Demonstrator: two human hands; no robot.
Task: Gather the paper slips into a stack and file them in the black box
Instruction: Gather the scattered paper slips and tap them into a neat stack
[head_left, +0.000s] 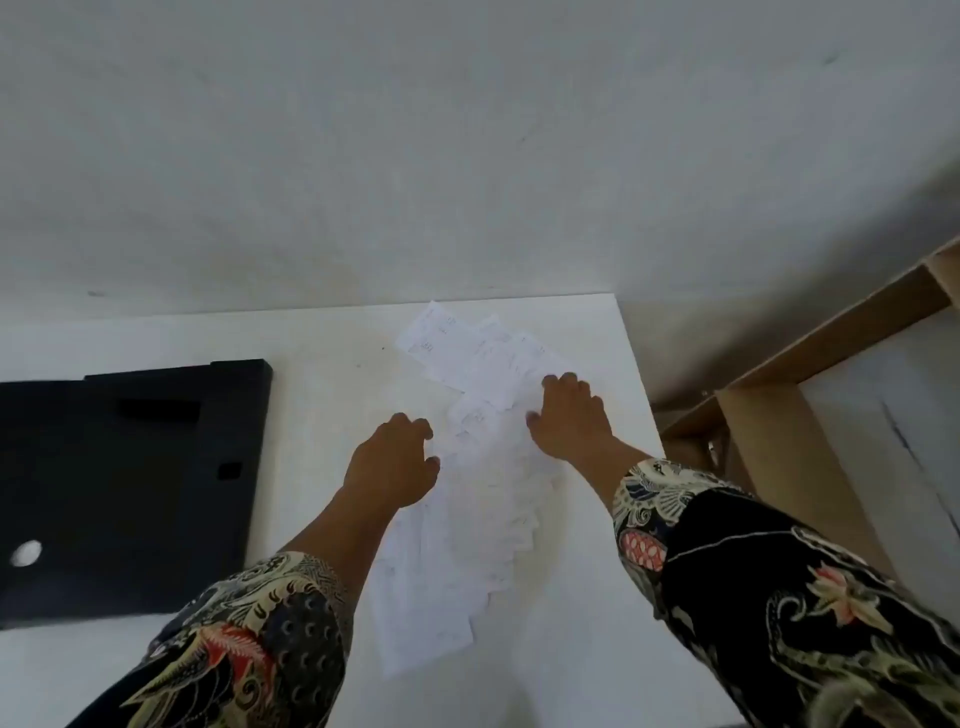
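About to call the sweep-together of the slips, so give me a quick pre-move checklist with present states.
1. Left hand at the left edge of the spread of white paper slips: ok.
2. Right hand resting on the slips' right side: ok.
3. Slips squared into one stack: not ok, fanned out.
4. All slips on the white table: ok.
5. Flat black box within view at left: ok.
6. Box open to receive: cannot tell.
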